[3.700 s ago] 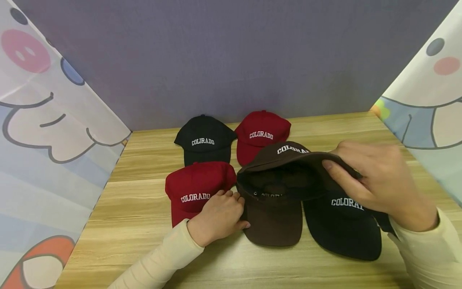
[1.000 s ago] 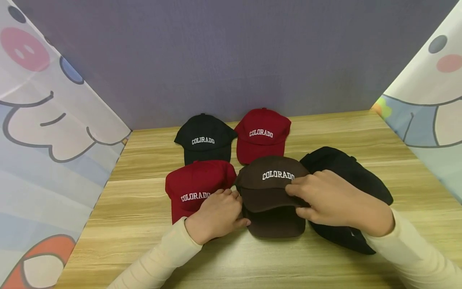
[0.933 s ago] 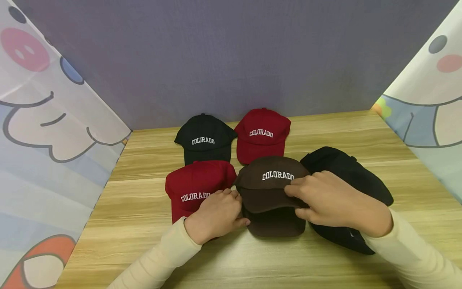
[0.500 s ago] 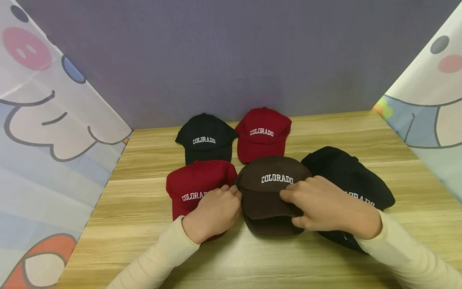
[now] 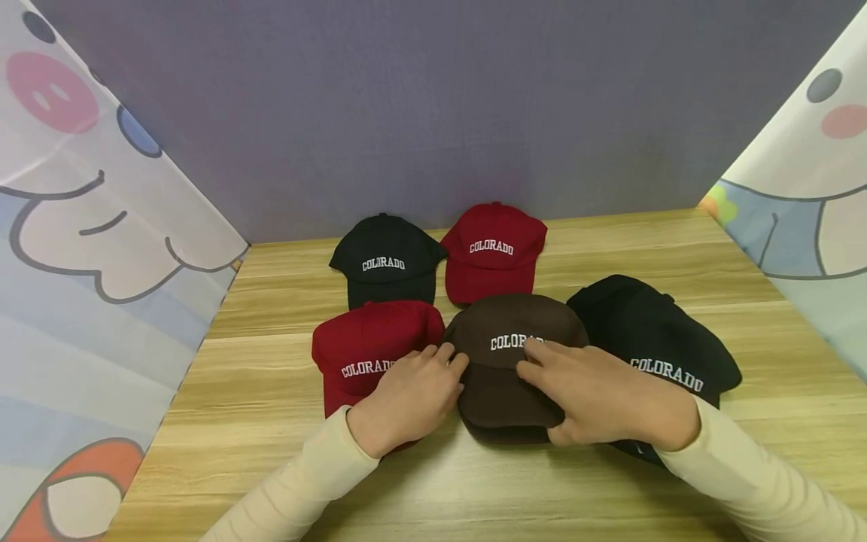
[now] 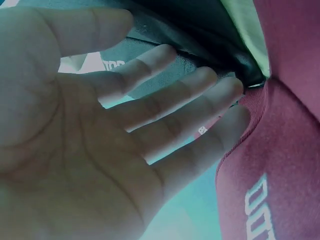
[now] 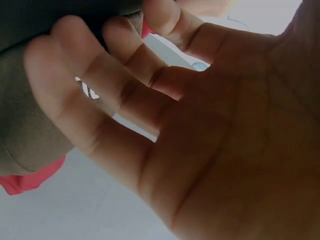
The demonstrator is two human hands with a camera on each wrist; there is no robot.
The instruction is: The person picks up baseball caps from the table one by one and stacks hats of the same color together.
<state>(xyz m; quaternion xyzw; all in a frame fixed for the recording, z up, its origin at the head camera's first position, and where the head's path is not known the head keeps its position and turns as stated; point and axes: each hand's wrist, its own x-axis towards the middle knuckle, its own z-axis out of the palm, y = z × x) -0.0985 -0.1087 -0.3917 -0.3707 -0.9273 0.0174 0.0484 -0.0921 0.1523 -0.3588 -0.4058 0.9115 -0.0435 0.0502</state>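
Observation:
At the middle of the head view a brown COLORADO cap (image 5: pixel 501 399) lies on top of a second brown cap (image 5: pixel 504 436), whose brim edge shows beneath. My right hand (image 5: pixel 592 395) rests on the upper cap's right side, fingers over its front and thumb spread low by the brim. In the right wrist view its fingertips touch dark cloth, and the thumb cannot be made out. My left hand (image 5: pixel 409 391) is at the caps' left edge, beside a red cap (image 5: pixel 372 339). The left wrist view shows its fingers (image 6: pixel 170 95) nearly straight and spread, nothing gripped.
Behind stand a black cap (image 5: pixel 382 260) and another red cap (image 5: pixel 494 252). A black cap (image 5: pixel 677 339) lies tilted to the right, partly behind my right arm. The wooden table (image 5: pixel 271 331) ends at a grey back wall (image 5: pixel 474 105).
The upper brown cap, earlier held tilted by its edge, now sits lower over the other brown cap. My right hand has shifted left. My left fingers have moved onto the caps' left edge.

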